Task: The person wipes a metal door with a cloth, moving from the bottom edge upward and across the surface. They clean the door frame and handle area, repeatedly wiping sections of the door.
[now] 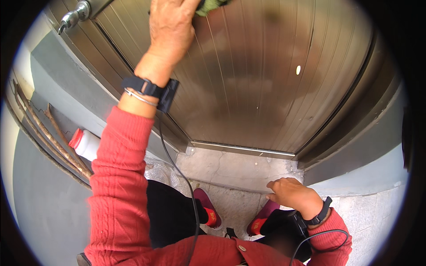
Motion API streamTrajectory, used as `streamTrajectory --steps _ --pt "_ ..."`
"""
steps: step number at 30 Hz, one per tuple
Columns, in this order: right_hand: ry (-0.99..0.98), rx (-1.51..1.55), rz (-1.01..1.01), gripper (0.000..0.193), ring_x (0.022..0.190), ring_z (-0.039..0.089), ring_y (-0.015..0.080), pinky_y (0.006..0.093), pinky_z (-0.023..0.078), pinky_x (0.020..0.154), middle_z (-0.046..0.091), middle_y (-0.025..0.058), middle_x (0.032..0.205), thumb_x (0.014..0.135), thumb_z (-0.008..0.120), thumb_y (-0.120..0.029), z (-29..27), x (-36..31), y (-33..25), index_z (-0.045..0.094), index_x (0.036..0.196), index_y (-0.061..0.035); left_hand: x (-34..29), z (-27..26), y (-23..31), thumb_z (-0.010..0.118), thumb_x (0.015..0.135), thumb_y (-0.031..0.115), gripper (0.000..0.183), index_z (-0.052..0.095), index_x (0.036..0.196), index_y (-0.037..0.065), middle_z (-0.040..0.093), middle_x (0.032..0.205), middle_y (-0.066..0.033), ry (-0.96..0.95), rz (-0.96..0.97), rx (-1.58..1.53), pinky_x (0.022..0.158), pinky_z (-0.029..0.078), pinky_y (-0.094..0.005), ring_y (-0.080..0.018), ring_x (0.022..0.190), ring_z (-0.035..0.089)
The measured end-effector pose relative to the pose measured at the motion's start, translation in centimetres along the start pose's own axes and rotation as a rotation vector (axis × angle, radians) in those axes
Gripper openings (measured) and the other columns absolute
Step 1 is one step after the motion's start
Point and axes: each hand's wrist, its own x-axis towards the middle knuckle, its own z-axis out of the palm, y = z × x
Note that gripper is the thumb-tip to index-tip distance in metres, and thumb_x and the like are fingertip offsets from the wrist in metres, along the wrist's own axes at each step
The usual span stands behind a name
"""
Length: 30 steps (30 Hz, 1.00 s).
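My left hand (171,24) is raised against a brown metal door (253,88), at the top edge of the view. It holds a green cloth (212,5), only part of which shows beside the fingers; the fingertips are cut off by the edge. Down at the lower right, my right hand (293,195) hangs in front of my leg, apart from the door. Its fingers are loosely bent and hold nothing that I can see. Each wrist wears a black strap with a small device, and a black cable (179,170) runs down from the left one.
A silver door handle (75,17) sticks out at the upper left. Along the left wall lean several wooden sticks (49,133), by a white jar with a red lid (86,145) and bubble wrap (162,172). A stone doorstep (222,166) lies before my feet.
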Motion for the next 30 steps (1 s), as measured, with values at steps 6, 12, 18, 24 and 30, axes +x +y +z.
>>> streamTrajectory --steps 6,12,18,24,30 --pt "-0.033 0.025 0.001 0.034 0.096 0.07 0.0427 0.0485 0.055 0.087 0.074 0.0242 0.098 0.097 0.066 -0.029 -0.1 -0.2 -0.1 0.07 0.117 -0.0011 -11.0 2.8 5.7 0.065 0.085 0.011 0.041 0.067 0.126 0.014 0.055 0.15 -0.0053 -0.108 -0.029 -0.142 0.118 0.036 -0.0565 -0.0333 0.145 0.046" --pt "-0.016 0.025 -0.024 0.032 0.094 0.07 0.0432 0.0493 0.055 0.086 0.074 0.0238 0.096 0.097 0.065 -0.029 0.3 0.1 -0.2 0.07 0.115 -0.0019 -25.6 2.9 13.3 0.066 0.084 0.016 0.041 0.068 0.125 0.02 0.054 0.148 -0.0009 -0.528 0.162 -0.357 0.117 0.036 -0.0577 -0.032 0.143 0.044" --pt "-0.023 -0.002 0.013 0.031 0.093 0.071 0.0425 0.0486 0.056 0.084 0.074 0.0231 0.093 0.098 0.065 -0.031 0.7 1.0 0.3 0.071 0.108 -0.002 -34.5 2.2 18.2 0.055 0.096 0.025 0.054 0.056 0.149 0.018 0.038 0.166 0.0035 -1.04 0.428 -0.352 0.127 0.022 -0.0472 -0.0212 0.155 0.03" --pt "-0.005 -0.024 0.01 0.033 0.097 0.071 0.0427 0.0489 0.056 0.088 0.074 0.0244 0.094 0.097 0.066 -0.032 0.3 0.9 0.3 0.071 0.107 -0.0009 -30.9 0.6 16.3 0.055 0.095 0.023 0.055 0.055 0.149 0.017 0.032 0.169 0.0017 -1.018 0.367 -0.279 0.127 0.019 -0.0494 -0.0216 0.158 0.025" --pt "-0.02 -0.032 0.062 0.042 0.104 0.07 0.0413 0.0475 0.055 0.095 0.075 0.0232 0.106 0.096 0.069 -0.036 0.0 0.7 -0.1 0.071 0.124 -0.0049 -17.1 0.6 6.4 0.064 0.084 0.009 0.044 0.065 0.128 0.01 0.054 0.153 -0.0098 -0.275 0.078 -0.219 0.121 0.03 -0.0597 -0.0357 0.149 0.043"
